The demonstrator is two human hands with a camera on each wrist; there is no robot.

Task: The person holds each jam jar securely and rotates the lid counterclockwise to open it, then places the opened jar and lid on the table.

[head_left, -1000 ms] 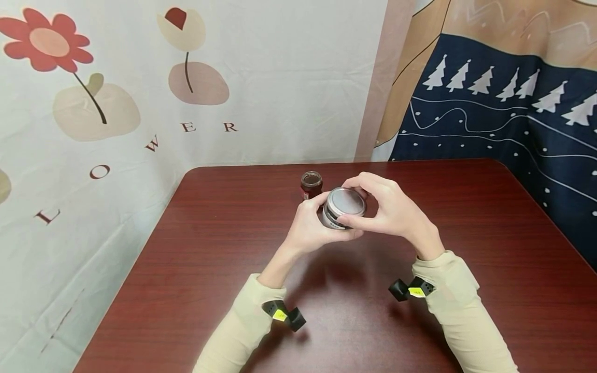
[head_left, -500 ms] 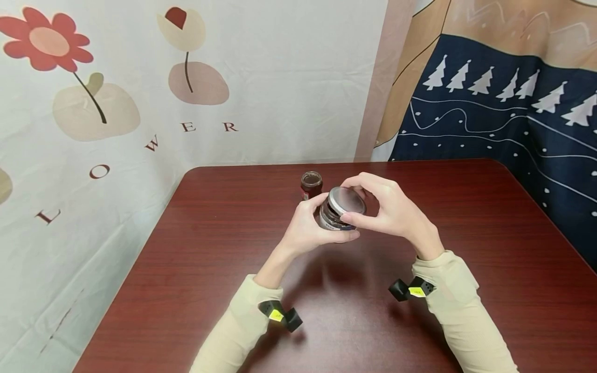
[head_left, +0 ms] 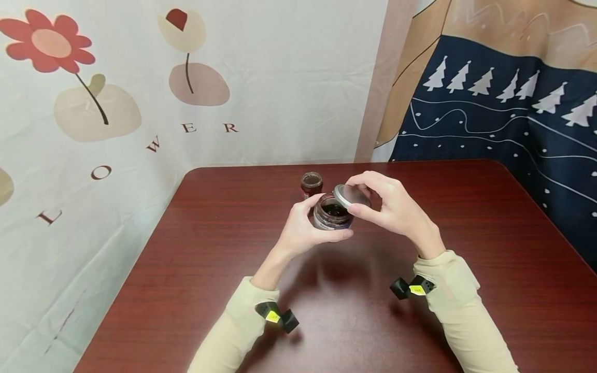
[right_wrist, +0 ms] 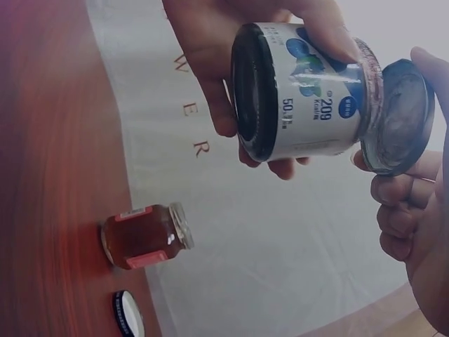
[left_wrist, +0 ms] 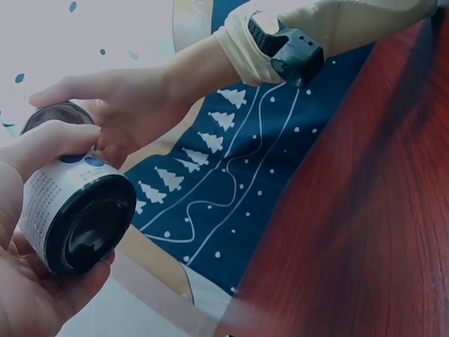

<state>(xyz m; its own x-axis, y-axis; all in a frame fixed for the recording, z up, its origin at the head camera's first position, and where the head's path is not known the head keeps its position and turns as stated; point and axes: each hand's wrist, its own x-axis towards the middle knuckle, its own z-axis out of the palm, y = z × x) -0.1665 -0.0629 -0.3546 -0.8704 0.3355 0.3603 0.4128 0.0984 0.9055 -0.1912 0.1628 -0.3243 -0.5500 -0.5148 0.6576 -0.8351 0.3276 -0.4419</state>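
My left hand (head_left: 300,228) grips a glass jam jar (head_left: 332,221) above the table, thumb and fingers round its sides. The jar is open at the top, with dark contents inside. Blueberries and a white label show on the jar (right_wrist: 309,98) in the right wrist view. My right hand (head_left: 396,210) pinches the silver lid (head_left: 354,196) by its edge, tilted beside the jar's mouth. Smeared residue coats the inside of the lid (right_wrist: 403,116). Seen from the left wrist, the jar's dark base (left_wrist: 91,225) faces the camera.
A smaller lidless jar (head_left: 311,181) with red-brown contents and red labels stands behind my left hand on the wooden table (head_left: 224,233). Its likely match, a dark-rimmed lid (right_wrist: 130,314), lies near it in the right wrist view. Printed cloths (head_left: 289,103) hang behind the table.
The lid has come off the jar, tilting first and then shifting right in my right hand. My left hand has moved slightly left with the jar, exposing its mouth.
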